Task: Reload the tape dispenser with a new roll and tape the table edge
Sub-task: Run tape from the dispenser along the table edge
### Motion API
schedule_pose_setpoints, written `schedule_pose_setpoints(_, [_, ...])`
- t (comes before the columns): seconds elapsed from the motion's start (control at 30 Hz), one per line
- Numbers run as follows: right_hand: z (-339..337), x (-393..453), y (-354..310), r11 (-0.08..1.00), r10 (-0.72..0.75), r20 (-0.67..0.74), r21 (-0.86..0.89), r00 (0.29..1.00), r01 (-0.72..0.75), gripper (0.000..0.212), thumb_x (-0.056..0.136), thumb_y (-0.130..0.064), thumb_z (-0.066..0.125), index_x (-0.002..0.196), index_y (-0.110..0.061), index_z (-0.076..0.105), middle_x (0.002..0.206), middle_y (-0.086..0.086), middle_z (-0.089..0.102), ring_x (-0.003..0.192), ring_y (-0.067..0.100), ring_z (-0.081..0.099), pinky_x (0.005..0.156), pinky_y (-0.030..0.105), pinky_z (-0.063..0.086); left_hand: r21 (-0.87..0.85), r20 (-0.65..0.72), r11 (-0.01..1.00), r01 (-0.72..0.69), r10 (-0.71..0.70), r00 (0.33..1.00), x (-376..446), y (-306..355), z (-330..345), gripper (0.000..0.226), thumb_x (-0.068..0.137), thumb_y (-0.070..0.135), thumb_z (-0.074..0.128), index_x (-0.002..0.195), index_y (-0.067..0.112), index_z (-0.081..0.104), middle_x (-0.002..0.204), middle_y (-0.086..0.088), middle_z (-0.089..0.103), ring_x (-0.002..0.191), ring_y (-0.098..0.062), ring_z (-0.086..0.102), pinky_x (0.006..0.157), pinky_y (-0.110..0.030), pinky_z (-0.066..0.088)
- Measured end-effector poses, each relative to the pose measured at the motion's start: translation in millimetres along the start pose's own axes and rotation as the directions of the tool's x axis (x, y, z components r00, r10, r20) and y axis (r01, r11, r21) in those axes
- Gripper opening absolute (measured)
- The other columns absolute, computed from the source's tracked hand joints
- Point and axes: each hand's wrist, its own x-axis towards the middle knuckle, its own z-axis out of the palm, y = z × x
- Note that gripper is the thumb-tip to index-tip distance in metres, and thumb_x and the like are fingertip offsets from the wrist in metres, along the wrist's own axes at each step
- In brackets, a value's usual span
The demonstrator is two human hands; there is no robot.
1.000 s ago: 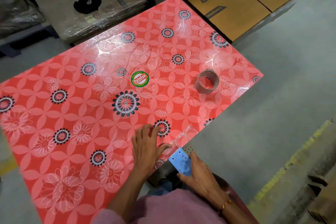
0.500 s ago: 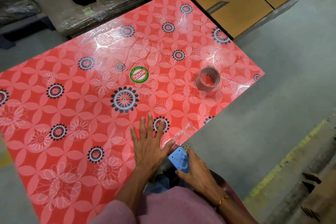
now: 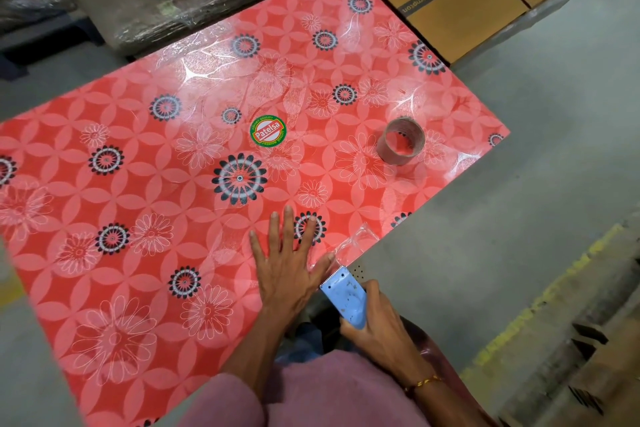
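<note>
Glossy red table top with white and black flower print carries everything. On it: brown cardboard tape core ring near the right edge, lying flat (open side up); round green-and-red "Patelsa" sticker mid-surface; crinkled strip of clear tape stuck at the near edge; the flat left hand pressing beside the strip, fingers spread.

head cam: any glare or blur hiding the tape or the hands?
Head view: white glare streaks the far half of the glossy table, none over the left hand or right hand. The clear tape strip reads faintly. Edges bend and soften; the cardboard core is sharp.
</note>
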Motion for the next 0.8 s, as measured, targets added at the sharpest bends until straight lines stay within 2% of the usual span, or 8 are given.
schedule_pose_setpoints(0.17, [3.4,-2.8,8.3,1.000,0.010,-0.015,0.006,1.000,-0.010,0.043,0.074,-0.056,0.063,0.094,-0.035,0.031,0.097,-0.006,0.055,0.089,0.016,0.058,0.076,0.043,0.055,0.014,-0.006,1.000,-0.010,0.010,1.000,0.3,-1.4,1.2,0.078,0.092,0.077,0.026,0.158,0.038,0.009,0.169,-0.008,-0.003,0.156,-0.031,-0.002,0.119,-0.067,-0.001])
schedule_pose_setpoints(0.47, [3.4,-11.9,16.8,1.000,-0.001,-0.038,0.000,0.999,0.001,0.042,0.074,-0.052,0.063,0.094,-0.031,0.033,0.097,-0.006,0.055,0.089,0.017,0.056,0.073,0.035,0.051,-0.001,-0.009,1.000,-0.022,0.022,1.000,-0.3,-1.7,2.5,0.078,0.092,0.077,0.022,0.158,0.039,0.008,0.169,-0.007,-0.004,0.156,-0.032,-0.003,0.119,-0.067,-0.001])
schedule_pose_setpoints(0.67, [2.4,-13.1,22.4,1.000,-0.005,-0.033,-0.004,0.999,0.005,0.044,0.074,-0.055,0.064,0.094,-0.031,0.033,0.096,-0.006,0.058,0.088,0.017,0.058,0.076,0.039,0.052,-0.017,0.013,1.000,-0.014,0.014,1.000,1.8,-3.2,3.0,0.079,0.091,0.079,0.019,0.158,0.040,0.006,0.169,-0.007,-0.006,0.156,-0.032,-0.005,0.119,-0.068,-0.001])
schedule_pose_setpoints(0.8, [3.6,-12.5,23.1,1.000,-0.003,-0.026,-0.003,1.000,0.003,0.045,0.074,-0.056,0.064,0.094,-0.033,0.031,0.097,-0.006,0.058,0.090,0.017,0.058,0.076,0.037,0.051,-0.017,0.041,1.000,-0.013,0.014,0.999,3.1,-3.8,2.0,0.079,0.091,0.079,0.019,0.158,0.040,0.004,0.169,-0.008,-0.011,0.155,-0.031,-0.010,0.118,-0.068,-0.003])
